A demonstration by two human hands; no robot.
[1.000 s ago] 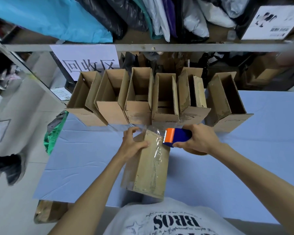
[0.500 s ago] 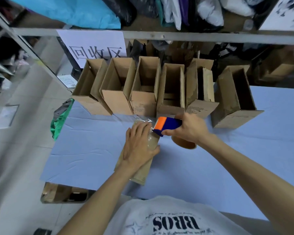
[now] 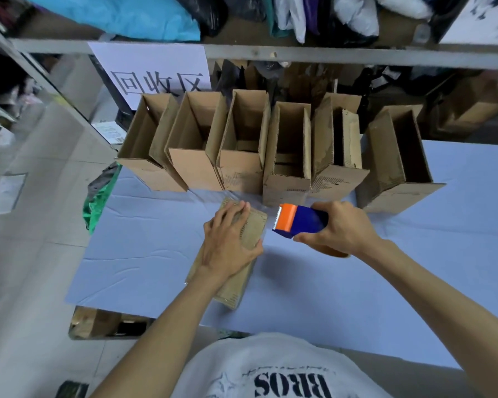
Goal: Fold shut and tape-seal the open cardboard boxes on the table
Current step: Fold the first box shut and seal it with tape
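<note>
Head view, looking down on a blue counter [image 3: 357, 297]. A closed box [image 3: 255, 229] lies flat on the counter in front of the person, its long axis slanting from the near edge toward the far left. The left hand [image 3: 230, 248] rests palm-down on its upper face; the fingers [image 3: 235, 215] are straight, close together, and press on the cardboard near the far end. Glossy tape shows along the box's near corner.

The right hand [image 3: 342, 228] hovers just right of the box and holds a dispenser [image 3: 302, 222], blue-bodied with an orange head and a toothed blade facing left. The fingers [image 3: 324, 208] curl over its top and the thumb grips below. A brown tape roll [image 3: 332, 251] shows beneath the hand. Dispenser and box are apart, with counter visible between them.

Six open boxes [image 3: 286, 186] stand in a row along the far edge of the counter, flaps upright; five stand close side by side, and the sixth stands a little apart at the right. The closed box's far end lies just in front of the row's middle; contact cannot be judged.

Behind the row, a white sign [image 3: 158, 73] with printed characters hangs from a grey shelf [image 3: 314, 53] loaded with bags. A green bag [image 3: 99, 203] hangs off the counter's left edge. The person's printed white shirt [image 3: 270, 366] fills the bottom centre.
</note>
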